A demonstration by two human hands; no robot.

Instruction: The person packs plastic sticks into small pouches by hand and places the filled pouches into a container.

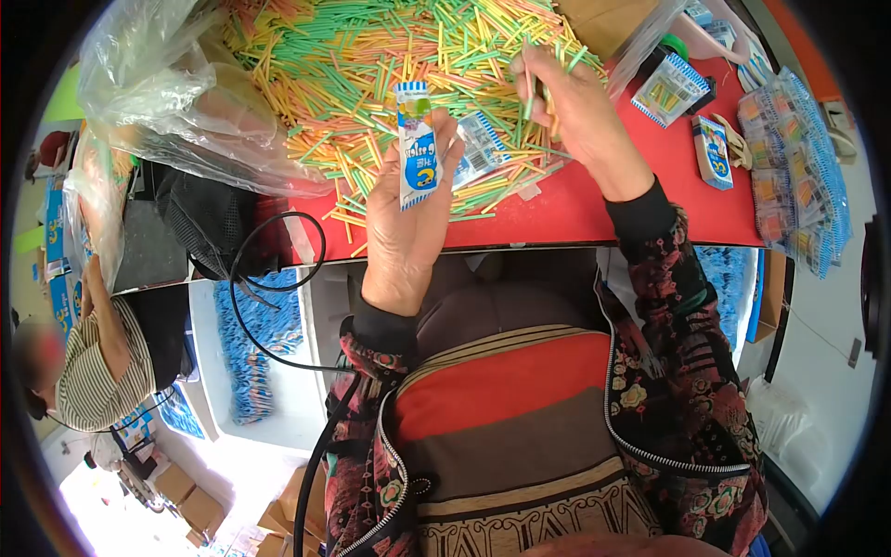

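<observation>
My left hand (pixel 401 232), palm up, holds a narrow blue-and-white printed packet (pixel 418 153) upright against the fingers. Just beyond its fingertips, a second blue-and-white packet (pixel 480 148) lies among the sticks. My right hand (pixel 585 116) is closed around a few thin coloured sticks (pixel 574 59), their ends poking out between the fingers. Both hands are over the near side of a wide heap of green, yellow and orange sticks (pixel 371 56). Whether the packet in my left hand has anything inside cannot be made out.
The heap lies on a red tabletop (pixel 325 223). Clear plastic sheeting (pixel 176 102) covers its left side. Filled packets (pixel 670 90) and a bagged stack of packs (pixel 794 167) sit at right. A white bin (pixel 206 343) of blue packets stands below. Another person (pixel 107 357) is at left.
</observation>
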